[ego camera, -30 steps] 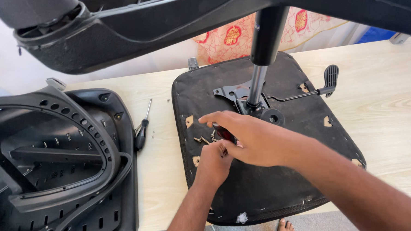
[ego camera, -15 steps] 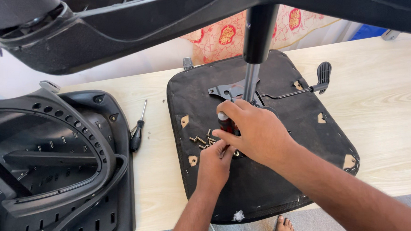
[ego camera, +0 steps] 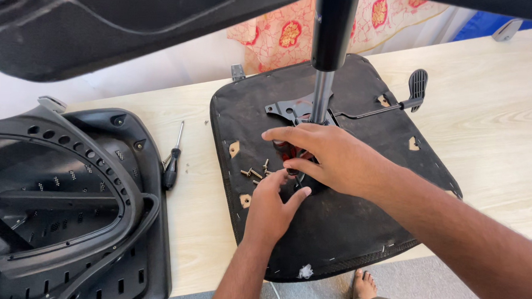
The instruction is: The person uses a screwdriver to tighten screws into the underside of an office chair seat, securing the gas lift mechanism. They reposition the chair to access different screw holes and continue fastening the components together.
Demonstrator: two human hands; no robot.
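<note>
On the upturned black fabric-covered seat base [ego camera: 334,230], I am curling my right hand [ego camera: 331,158] around a red-and-black tool since it slid down, while my left hand [ego camera: 272,206] is pinching at loose brass screws [ego camera: 256,173].

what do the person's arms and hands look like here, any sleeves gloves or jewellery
Both arms are bare as far as the frame shows: no sleeves in view. The left hand and the right hand wear no gloves, and no rings, watch or bracelets show on the visible fingers or wrists. No markings are visible on either forearm. A thin pale cord shows at the bottom right corner beside the right arm.
</note>
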